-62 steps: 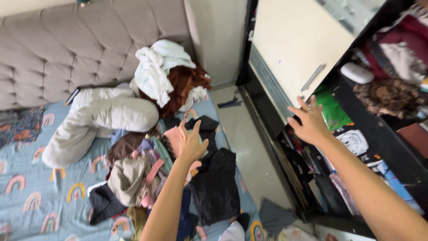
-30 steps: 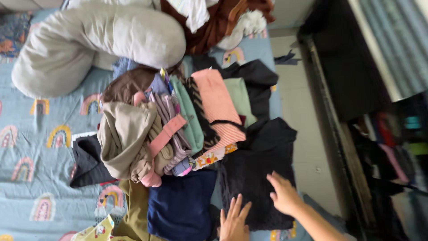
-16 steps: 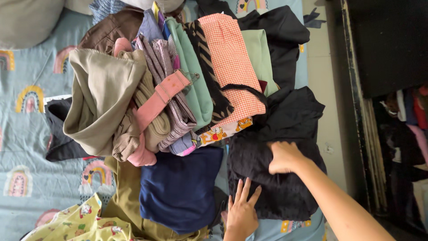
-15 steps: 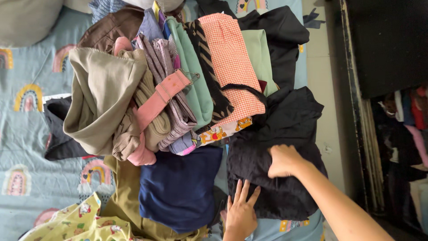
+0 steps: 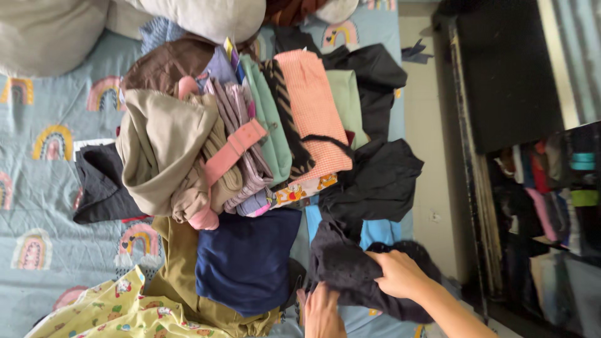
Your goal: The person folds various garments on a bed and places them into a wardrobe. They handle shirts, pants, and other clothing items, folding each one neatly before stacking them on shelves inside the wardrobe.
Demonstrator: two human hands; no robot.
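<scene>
A person looks down at a bed with a pale blue sheet printed with rainbows (image 5: 37, 206), heaped with clothes. The right hand (image 5: 397, 274) is closed in a fist around a bunched fold of a black, textured knit garment (image 5: 347, 266), which sits at the near right edge of the bed, close to the bottom of the view. The left hand (image 5: 322, 310) lies just beside it, fingers together and pointing away from the person, pressing on the garment's near edge; whether it pinches any cloth cannot be told. The garment is crumpled, so it has no clean front or back, but its long axis runs roughly from the near right, by the right hand, up and left toward a second black cloth heap (image 5: 379, 181), which it seems to touch. A judgement on risk: since the two black pieces meet, pulling one could drag the other along, and the garment could slip off the bed edge toward the beige floor (image 5: 432, 125). A leaning stack of folded clothes, with an orange checked cloth (image 5: 316, 112) on its right slope, stands just beyond; a tug that catches its lower layers could topple it onto the folded navy blue cloth (image 5: 244, 260).
</scene>
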